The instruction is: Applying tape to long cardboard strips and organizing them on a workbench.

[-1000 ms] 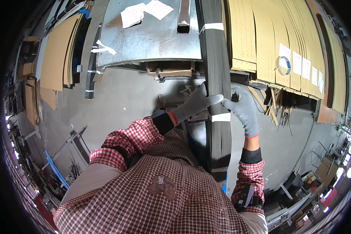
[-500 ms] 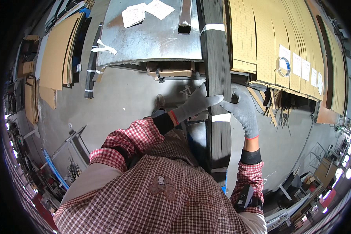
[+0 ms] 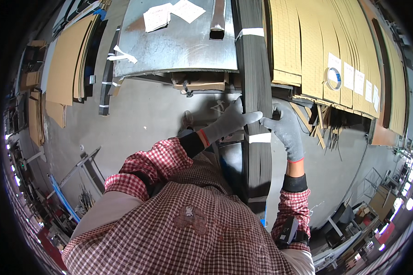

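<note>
"Watching those gloved hands, do you see anything that has just changed?"

"Next to nothing. The bundle of thin dark strips [image 3: 256, 87] lies where it was a moment ago, running from beside the metal tabletop [image 3: 179, 50] toward the person's apron [image 3: 183, 224]. I'd judge it is being steadied, not shifted."

"How does each hand sit?"

"The left hand [image 3: 230, 120] grips the bundle from its left side, thumb laid across the top, just beyond a white band [image 3: 259, 138]. The right hand [image 3: 285, 132] is bent at the right edge, its thumb near the left thumb's tip. Its other fingertips are hidden, so I can't tell whether it pinches anything."

"Any containers about?"

"Under the tabletop there's a low cardboard shape [image 3: 202, 86], perhaps a box; its contents don't show. A rectangular metal tube [image 3: 218, 20] lies on top, its near end hollow and dark inside, near some paper slips [image 3: 157, 18]."

"And right of the bundle?"

"Yellow-brown cardboard sheets [image 3: 284, 41], with a roll of tape [image 3: 339, 79] on them, a white label showing through its ring."
</note>
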`<state>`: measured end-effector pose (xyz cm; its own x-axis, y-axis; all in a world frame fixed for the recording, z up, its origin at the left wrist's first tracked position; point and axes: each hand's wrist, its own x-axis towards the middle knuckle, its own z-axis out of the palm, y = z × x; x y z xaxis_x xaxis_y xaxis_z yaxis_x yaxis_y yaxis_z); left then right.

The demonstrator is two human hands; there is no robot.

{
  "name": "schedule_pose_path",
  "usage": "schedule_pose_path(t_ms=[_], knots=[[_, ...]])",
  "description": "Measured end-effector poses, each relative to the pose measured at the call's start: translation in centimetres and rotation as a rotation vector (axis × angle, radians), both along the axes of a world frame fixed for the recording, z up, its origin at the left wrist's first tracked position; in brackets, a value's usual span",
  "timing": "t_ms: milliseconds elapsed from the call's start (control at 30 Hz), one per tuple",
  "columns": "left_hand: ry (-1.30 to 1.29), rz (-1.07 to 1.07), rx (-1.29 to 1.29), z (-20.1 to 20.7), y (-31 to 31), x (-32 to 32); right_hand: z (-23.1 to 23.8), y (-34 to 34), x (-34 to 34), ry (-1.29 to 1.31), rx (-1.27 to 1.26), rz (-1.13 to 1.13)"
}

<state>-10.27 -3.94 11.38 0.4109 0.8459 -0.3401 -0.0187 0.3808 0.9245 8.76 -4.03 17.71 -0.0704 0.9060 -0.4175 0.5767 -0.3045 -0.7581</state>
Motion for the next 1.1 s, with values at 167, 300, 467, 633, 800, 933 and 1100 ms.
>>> schedule_pose_path(t_ms=[167,300,467,633,800,933,1100], knots=[[0.094,-0.049,-0.051,-0.8,-0.2,-0.6,-0.1,-0.1,0.1,-0.02,0.009,-0.001],[0.117,-0.068,-0.007,-2.4,-0.3,-0.7,0.3,0.1,-0.2,-0.013,-0.016,-0.009],[0.149,-0.068,0.01,-3.3,-0.5,-0.5,0.1,0.0,0.1,-0.067,0.041,0.049],[0.092,-0.083,-0.015,-1.6,-0.1,-0.7,0.6,0.0,-0.3,-0.094,0.084,0.079],[0.109,-0.081,-0.032,-2.1,-0.2,-0.7,-0.1,0.1,0.0,-0.088,0.018,0.074],[0.095,-0.081,-0.046,-1.2,-0.1,-0.8,-0.3,0.1,0.1,-0.098,0.091,0.101],[0.115,-0.093,-0.076,-1.2,-0.1,-0.8,0.7,0.2,-0.5,-0.098,0.097,0.138]])
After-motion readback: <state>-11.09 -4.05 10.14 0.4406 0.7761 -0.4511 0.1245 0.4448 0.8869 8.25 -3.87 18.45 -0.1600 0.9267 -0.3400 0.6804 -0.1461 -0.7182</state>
